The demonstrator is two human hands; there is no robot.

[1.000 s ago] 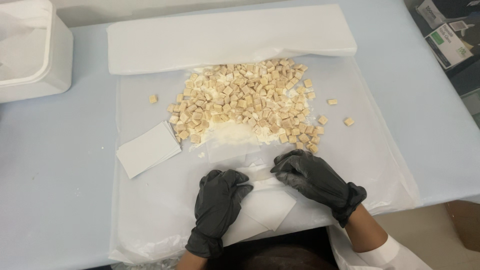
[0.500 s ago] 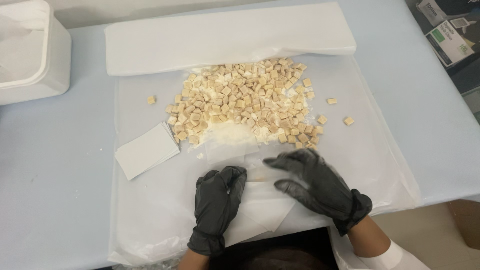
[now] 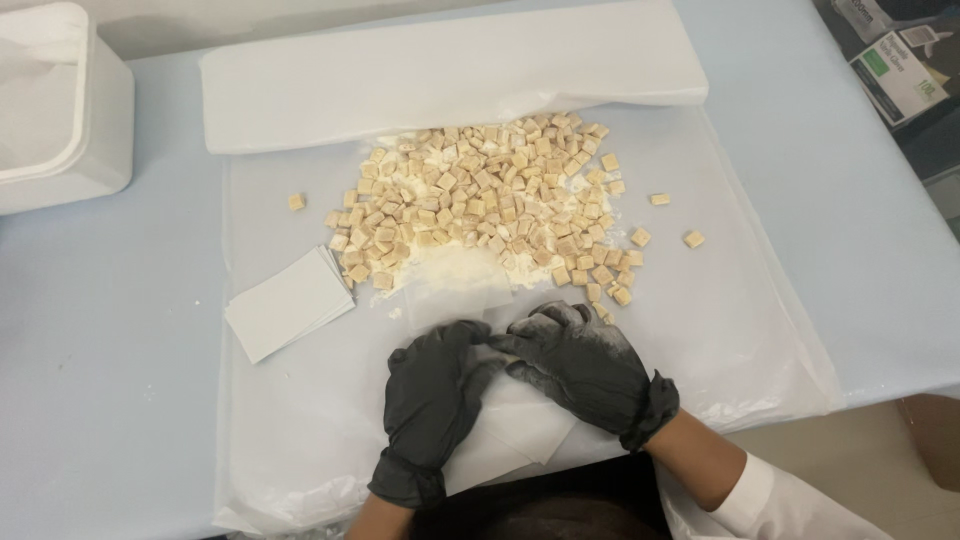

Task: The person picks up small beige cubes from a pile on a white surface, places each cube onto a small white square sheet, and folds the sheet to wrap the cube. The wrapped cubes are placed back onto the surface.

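Both black-gloved hands have drawn together: left hand and right hand now pinch the white paper square, at six o'clock from the pile of tan cubes.

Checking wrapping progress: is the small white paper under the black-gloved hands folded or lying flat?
Cannot tell for sure. Both hands, left and right, cover most of the small white paper; only a flat corner shows.

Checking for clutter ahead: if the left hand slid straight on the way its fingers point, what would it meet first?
Probably the patch of white powder just beyond the left hand, then the pile of tan cubes. Its fingertips already rest on a white paper square.
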